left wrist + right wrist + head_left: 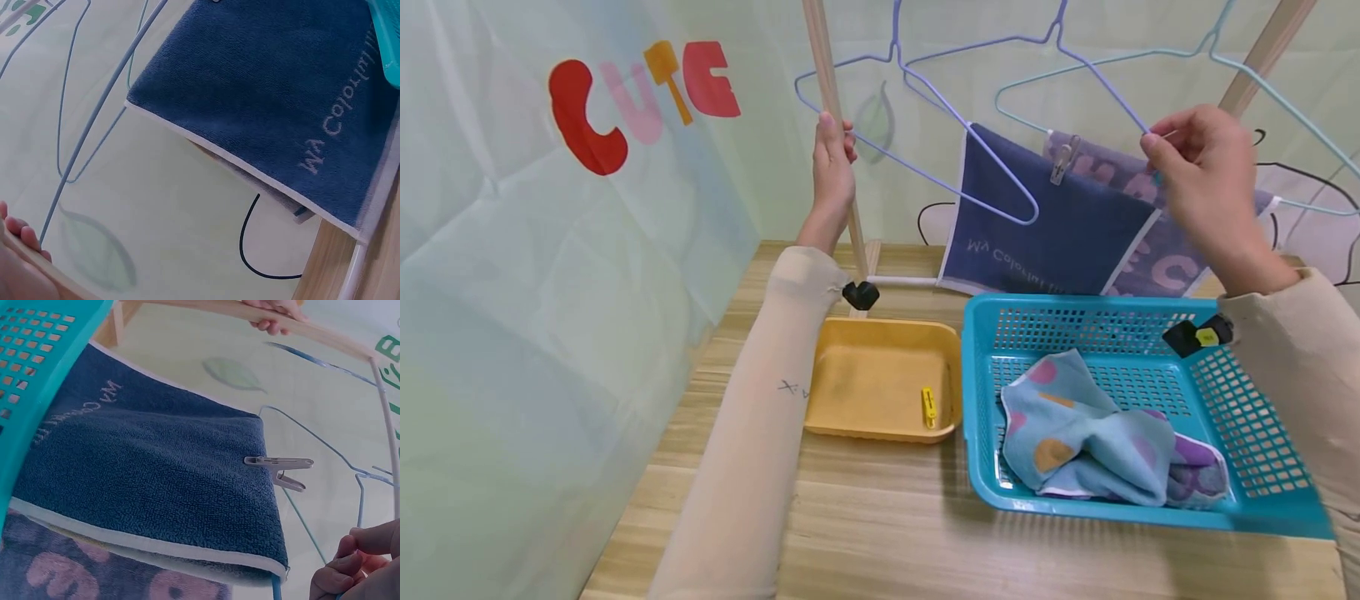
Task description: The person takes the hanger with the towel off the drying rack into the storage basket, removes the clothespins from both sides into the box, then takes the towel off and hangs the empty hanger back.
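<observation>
My left hand (833, 171) grips the wooden upright (826, 67) of the drying rack, fingers wrapped round it. With my right hand (1213, 187) I pinch the right side of a purple-blue hanger (1101, 77). Over that hanger's lower bar hangs a folded navy towel (1037, 212) with pale lettering. A grey clothespin (278, 465) is clipped on the towel's top edge. To its left hangs a bare purple-blue hanger (940, 104). Behind the navy towel, a purple lettered towel (1176, 262) hangs on a teal hanger (1270, 75).
On the wooden table (880, 517) stands a yellow tray (865, 375) with a yellow clothespin (929, 406) in it. Right of it, a blue basket (985, 487) holds a spotted light-blue towel (1075, 442). A backdrop with "CUTE" letters (583, 117) rises at left.
</observation>
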Motion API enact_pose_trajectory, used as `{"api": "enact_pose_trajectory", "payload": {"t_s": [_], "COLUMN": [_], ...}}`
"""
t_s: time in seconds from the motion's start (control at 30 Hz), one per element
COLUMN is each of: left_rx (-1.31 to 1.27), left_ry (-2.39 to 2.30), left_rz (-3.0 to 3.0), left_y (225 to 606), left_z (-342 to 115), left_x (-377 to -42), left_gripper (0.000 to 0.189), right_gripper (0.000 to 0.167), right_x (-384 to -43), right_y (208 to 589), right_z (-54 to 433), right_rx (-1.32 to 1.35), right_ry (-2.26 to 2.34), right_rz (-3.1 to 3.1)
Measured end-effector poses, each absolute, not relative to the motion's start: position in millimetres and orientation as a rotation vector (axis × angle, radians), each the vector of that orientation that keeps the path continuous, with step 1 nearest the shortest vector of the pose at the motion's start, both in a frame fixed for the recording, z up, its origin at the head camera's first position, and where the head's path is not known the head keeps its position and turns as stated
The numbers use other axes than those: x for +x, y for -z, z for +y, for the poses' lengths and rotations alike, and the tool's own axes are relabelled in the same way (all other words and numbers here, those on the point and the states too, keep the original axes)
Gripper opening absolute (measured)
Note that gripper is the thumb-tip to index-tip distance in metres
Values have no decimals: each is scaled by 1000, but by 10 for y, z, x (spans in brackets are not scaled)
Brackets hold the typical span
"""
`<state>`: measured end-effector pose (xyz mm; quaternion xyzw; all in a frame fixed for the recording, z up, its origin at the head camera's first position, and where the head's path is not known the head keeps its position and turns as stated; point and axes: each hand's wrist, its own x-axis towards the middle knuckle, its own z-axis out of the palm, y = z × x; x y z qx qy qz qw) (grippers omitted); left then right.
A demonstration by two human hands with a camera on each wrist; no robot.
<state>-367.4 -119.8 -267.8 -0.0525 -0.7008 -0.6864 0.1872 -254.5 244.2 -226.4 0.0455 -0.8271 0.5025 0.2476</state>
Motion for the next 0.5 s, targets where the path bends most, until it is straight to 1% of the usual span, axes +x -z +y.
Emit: {"api": "enact_pose_trajectory", "payload": {"t_s": [0.27,0.37,0.5], "left_rx": [-142,-139,-149], "left_ry": [1923,1927,1922], "left_rz": [-1974,-1973,-1971], "left_y": [2673,2664,2655], "left_z": [-1199,-1201,-1203], "left_x": [-3654,-3648,-3643], "left_gripper": [38,39,38], "right_gripper": [10,14,12], "right_x": [-2476,-2454,-2411], "right_y": [2103,2038,1965], "right_z": [2511,2535,2559], "right_rx": [107,86,72], "right_ry": [-1390,-1348,-1262], "right_rz": [-2219,-2216,-2223]}}
